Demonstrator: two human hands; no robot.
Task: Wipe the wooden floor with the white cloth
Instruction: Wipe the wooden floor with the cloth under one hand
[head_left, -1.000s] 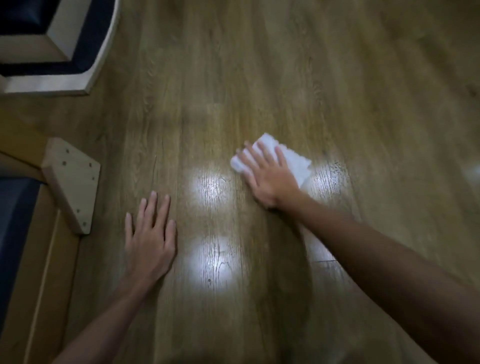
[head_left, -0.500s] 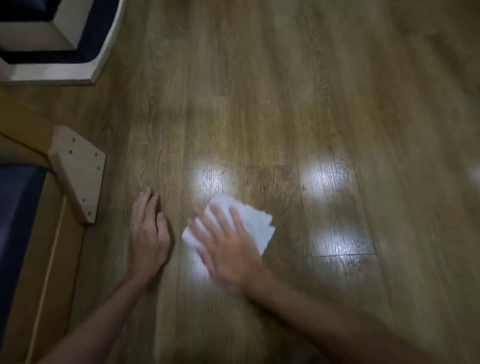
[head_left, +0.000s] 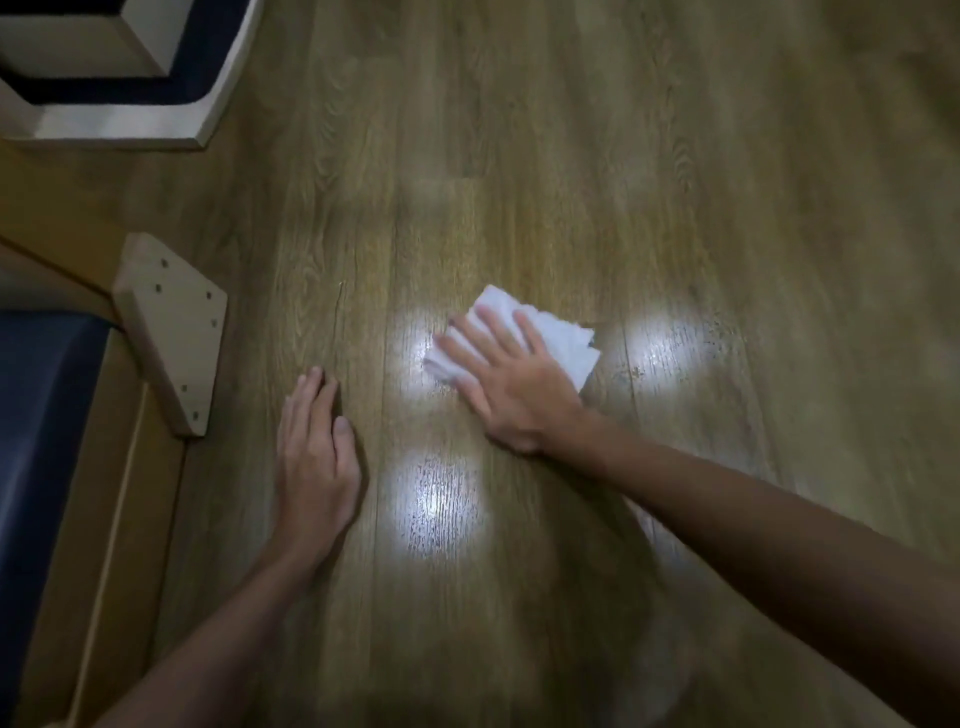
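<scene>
A folded white cloth (head_left: 563, 338) lies flat on the wooden floor (head_left: 623, 156) near the middle of the view. My right hand (head_left: 511, 382) presses down on it with straight, spread fingers and covers its near left part. My left hand (head_left: 317, 457) rests flat on the bare boards to the left, fingers together, a short gap away from the cloth. Bright light patches shine on the boards around both hands.
A pale wooden furniture foot (head_left: 171, 338) with screw holes stands at the left, next to my left hand. Behind it runs a wooden frame with a dark blue cushion (head_left: 36, 441). A white and dark blue piece of furniture (head_left: 114, 124) sits at the top left.
My right hand slid the cloth toward me and left across the boards, then back away and to the right. My left hand stayed planted, its fingers drawn closer together.
</scene>
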